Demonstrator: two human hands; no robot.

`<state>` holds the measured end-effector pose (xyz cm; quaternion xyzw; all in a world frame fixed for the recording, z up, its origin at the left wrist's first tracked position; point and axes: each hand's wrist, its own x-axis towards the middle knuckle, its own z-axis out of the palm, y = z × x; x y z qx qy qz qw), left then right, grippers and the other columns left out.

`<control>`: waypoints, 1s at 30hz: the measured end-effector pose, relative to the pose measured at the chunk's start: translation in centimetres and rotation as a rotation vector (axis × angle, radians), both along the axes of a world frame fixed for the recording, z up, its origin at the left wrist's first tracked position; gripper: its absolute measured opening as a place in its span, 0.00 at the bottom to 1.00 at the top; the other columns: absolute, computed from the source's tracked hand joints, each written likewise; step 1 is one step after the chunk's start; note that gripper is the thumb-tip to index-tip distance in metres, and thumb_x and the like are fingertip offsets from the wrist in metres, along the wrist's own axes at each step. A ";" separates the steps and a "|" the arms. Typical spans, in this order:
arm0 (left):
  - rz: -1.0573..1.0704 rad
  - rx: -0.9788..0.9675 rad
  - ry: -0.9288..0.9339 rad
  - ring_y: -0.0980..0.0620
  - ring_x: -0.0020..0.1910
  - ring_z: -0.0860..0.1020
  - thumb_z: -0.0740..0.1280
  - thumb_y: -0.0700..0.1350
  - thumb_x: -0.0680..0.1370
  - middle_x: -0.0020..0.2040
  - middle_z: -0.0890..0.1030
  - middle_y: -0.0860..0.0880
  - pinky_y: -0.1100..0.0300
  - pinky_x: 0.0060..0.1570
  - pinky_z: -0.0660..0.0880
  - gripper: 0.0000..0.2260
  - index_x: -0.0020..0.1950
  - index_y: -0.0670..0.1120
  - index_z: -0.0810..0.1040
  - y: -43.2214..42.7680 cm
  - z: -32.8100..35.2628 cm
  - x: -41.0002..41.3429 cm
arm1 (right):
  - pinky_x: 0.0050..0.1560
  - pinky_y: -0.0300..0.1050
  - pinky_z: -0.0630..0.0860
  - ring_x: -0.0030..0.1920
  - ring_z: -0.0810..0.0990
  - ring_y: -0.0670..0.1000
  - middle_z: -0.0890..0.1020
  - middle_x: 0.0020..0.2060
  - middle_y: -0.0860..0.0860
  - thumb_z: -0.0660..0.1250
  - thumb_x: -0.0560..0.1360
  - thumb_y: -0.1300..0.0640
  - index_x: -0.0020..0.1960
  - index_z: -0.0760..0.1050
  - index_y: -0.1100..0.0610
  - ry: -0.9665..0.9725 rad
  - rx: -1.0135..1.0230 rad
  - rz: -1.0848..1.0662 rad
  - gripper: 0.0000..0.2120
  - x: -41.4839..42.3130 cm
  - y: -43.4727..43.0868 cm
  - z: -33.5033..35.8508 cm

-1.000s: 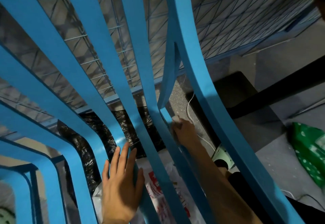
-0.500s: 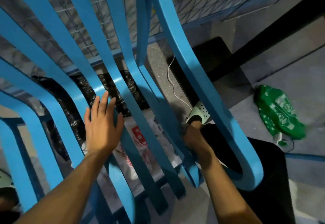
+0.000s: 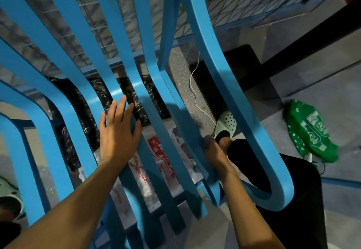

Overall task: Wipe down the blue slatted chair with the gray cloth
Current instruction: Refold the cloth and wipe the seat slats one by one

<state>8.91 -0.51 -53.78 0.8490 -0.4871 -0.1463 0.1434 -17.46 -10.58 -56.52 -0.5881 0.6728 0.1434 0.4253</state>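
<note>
- Blue chair fills the view, slats running top to bottom, tilted.
- L hand: flat on two middle slats, fingers straight & spread.
- R hand: low on a slat nr the right rim, fingers curled round a gray cloth; only a scrap shows, pressed on the slat.
- Floor behind: pale clog, green bag, white cable.

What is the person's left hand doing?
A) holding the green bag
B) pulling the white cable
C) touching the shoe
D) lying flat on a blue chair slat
D: the left hand rests with straight, spread fingers against a slat of the blue chair.
</note>
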 end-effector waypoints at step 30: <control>0.028 -0.049 0.053 0.47 0.79 0.52 0.64 0.48 0.79 0.79 0.59 0.49 0.40 0.74 0.54 0.24 0.75 0.46 0.66 0.3 -0.3 0.1 | 0.52 0.43 0.69 0.63 0.74 0.58 0.75 0.62 0.59 0.53 0.82 0.59 0.68 0.67 0.61 -0.234 -0.209 0.031 0.16 21.1 -14.4 -1.7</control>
